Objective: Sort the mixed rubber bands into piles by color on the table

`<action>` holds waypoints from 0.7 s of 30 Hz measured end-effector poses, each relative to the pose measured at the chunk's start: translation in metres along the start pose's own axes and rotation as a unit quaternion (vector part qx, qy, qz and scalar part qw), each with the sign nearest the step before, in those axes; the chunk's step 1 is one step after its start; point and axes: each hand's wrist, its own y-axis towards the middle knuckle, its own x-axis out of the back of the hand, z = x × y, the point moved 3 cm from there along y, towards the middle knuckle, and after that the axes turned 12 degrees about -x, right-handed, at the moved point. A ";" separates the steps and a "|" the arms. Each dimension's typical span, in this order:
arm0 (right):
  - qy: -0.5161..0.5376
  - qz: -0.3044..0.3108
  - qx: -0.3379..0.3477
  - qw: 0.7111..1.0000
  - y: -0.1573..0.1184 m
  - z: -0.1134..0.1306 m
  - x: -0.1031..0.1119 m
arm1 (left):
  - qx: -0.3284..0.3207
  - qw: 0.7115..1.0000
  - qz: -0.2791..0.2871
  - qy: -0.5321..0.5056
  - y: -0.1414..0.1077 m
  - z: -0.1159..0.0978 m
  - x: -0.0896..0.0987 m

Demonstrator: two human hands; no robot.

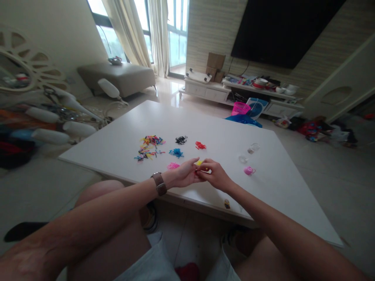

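Note:
My left hand [186, 173] is palm up over the table's near side, with its thumb and fingers apart. My right hand [216, 174] meets it, thumb and fingertips pinched together at the left palm; what they hold is too small to make out. Around my hands lie small piles of rubber-band-like pieces: yellow [199, 162] partly hidden behind my hands, pink [173, 166], blue [176, 153], red [200, 145] and black [181, 139]. A larger mixed-colour pile [150, 146] spreads out to the left.
On the white table [222, 132], a clear container [253, 148], a clear ring-shaped piece [243, 159] and a small pink object [249, 170] sit at right. A small yellow-and-dark item [227, 203] lies by the near edge. Beyond stands a pink basket [240, 108].

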 end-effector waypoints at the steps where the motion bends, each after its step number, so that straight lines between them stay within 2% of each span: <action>1: 0.007 -0.007 -0.004 1.000 0.000 -0.001 0.000 | -0.002 1.000 -0.003 0.002 0.001 0.001 0.001; 7: 0.085 -0.062 -0.082 0.991 0.004 -0.013 0.008 | -0.036 0.997 -0.050 0.036 0.006 0.000 0.012; 12: 0.160 -0.101 -0.151 0.970 0.006 -0.030 0.010 | -0.068 0.994 -0.061 0.062 0.007 -0.006 0.008; 18: 0.231 -0.067 -0.172 0.955 0.003 -0.036 0.007 | -0.101 0.986 -0.039 0.125 0.003 -0.008 0.002; 21: 0.283 -0.028 -0.189 0.940 0.003 -0.037 0.009 | -0.101 0.986 -0.020 0.131 0.002 -0.008 -0.002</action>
